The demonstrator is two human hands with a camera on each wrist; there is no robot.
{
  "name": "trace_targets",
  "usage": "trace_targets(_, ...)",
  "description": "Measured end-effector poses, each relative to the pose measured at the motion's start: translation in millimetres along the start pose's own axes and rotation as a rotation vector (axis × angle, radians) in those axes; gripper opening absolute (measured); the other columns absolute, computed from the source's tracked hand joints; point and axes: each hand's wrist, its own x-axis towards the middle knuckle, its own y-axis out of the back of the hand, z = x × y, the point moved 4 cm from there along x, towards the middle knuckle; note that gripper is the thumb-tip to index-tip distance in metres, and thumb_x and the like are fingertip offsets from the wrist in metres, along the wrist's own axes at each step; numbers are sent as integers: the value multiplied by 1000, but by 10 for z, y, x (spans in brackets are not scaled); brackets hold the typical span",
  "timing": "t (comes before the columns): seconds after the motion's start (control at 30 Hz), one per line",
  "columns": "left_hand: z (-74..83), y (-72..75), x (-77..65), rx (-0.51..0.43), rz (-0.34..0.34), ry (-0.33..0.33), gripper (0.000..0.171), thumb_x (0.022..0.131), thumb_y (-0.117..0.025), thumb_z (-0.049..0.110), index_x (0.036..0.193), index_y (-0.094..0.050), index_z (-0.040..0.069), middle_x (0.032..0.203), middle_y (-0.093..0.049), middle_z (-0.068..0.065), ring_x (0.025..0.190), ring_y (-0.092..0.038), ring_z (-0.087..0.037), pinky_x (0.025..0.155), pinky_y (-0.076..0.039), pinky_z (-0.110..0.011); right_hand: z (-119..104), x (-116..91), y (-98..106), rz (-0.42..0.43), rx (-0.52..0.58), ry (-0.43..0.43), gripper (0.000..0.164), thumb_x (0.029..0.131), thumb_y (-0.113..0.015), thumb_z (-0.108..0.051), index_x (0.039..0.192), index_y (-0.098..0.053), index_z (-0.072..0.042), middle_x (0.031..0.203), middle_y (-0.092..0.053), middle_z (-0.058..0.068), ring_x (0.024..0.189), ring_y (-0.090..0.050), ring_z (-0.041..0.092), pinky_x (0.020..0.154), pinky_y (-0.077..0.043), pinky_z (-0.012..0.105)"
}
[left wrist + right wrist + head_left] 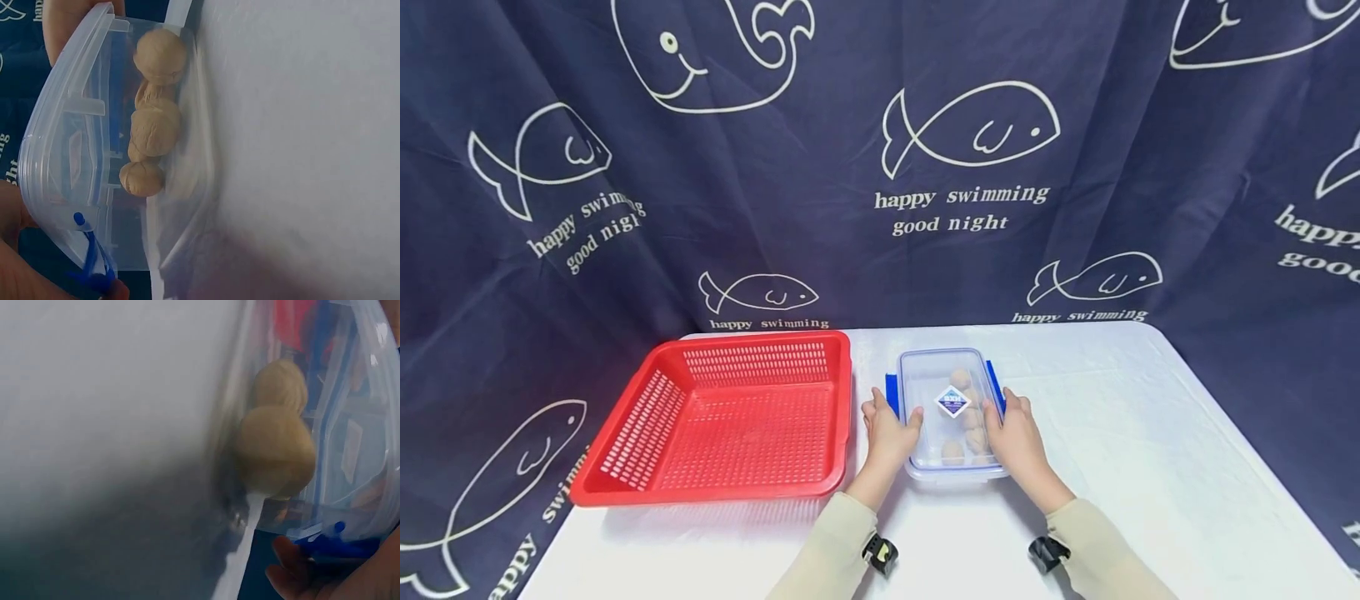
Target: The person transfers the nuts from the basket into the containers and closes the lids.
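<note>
A clear plastic food container (pixel 928 375) with a transparent lid stands on the table and holds several walnuts (pixel 976 439). My left hand (pixel 891 432) grips its left side, thumb near the lid's edge and fingers by a blue side latch (pixel 892 390). On the opposite side, my right hand (pixel 1019 440) grips the container beside the other blue latch (pixel 996 387). Both latches stick out from the sides. Through the wall, walnuts (pixel 155 128) show in the left wrist view and more walnuts (pixel 275 450) in the right. Some fingertips are hidden.
To the left of the container sits a red plastic basket (pixel 842 417) with slotted walls. Both stand on a white-covered table (pixel 1120 467). A dark blue curtain (pixel 970 283) with fish drawings hangs behind the table's far edge.
</note>
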Motion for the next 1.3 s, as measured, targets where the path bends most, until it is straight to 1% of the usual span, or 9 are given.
trace_targets(0.1,30,-14,12,8,2,-36,75,84,-71,17,137,-33,-20,120,-41,-33,118,-44,-45,107,-34,-52,-29,13,27,15,-26,34,48,100,-47,-15,127,-41,24,114,-51,42,103,-55,53,90,-46,59)
trace_targets(0.23,52,-40,18,-17,-21,-71,62,87,-68,12,133,-38,-19,120,-42,-31,116,-46,-44,106,-36,-51,-52,36,37,-4,-30,46,46,100,-46,-13,126,-42,25,115,-53,44,105,-55,55,90,-47,59)
trace_targets(0.47,60,-105,9,-113,-92,-92,54,92,-55,1,135,-27,-20,130,-40,-41,123,-42,-52,107,-32,-55,-85,65,33,0,-48,114,32,98,-49,-10,109,-52,21,93,-61,39,84,-63,51,72,-53,56)
trace_targets(0.6,71,-168,-3,-115,-127,-86,53,94,-50,-1,136,-23,-19,132,-37,-45,125,-39,-54,107,-31,-56,-74,62,40,14,-93,131,34,97,-50,-8,108,-52,23,90,-61,40,79,-63,52,69,-54,56)
trace_targets(0.77,111,-206,3,-116,-129,-95,52,95,-48,-2,137,-22,-19,134,-36,-44,126,-39,-52,108,-30,-55,-77,83,61,50,-103,169,24,93,-53,-4,97,-56,19,82,-63,36,70,-64,48,60,-54,53)
trace_targets(0.87,117,-197,8,-123,-116,-85,52,95,-48,-2,137,-23,-19,135,-35,-44,126,-38,-53,109,-29,-55,-86,105,69,30,-87,172,19,93,-54,-3,92,-57,15,80,-63,34,68,-64,46,58,-54,51)
trace_targets(1.03,114,-184,15,-112,-115,-61,54,96,-47,-2,137,-20,-21,137,-30,-45,128,-35,-54,109,-28,-55,-94,122,79,-46,-67,157,29,96,-51,-6,107,-55,21,92,-62,39,80,-65,49,67,-56,52)
trace_targets(1.17,142,-102,10,-51,-99,-67,60,94,-49,0,139,-17,-23,142,-22,-45,133,-25,-54,111,-24,-55,-81,147,89,-160,-56,136,46,100,-47,-14,125,-43,24,112,-54,43,100,-58,53,84,-51,55)
trace_targets(1.3,304,31,-48,-41,-126,-121,66,93,-53,5,141,-16,-22,148,-16,-40,138,-18,-50,113,-20,-54,-92,191,209,-240,-76,149,47,100,-47,-16,129,-43,21,125,-49,41,115,-49,53,97,-42,58)
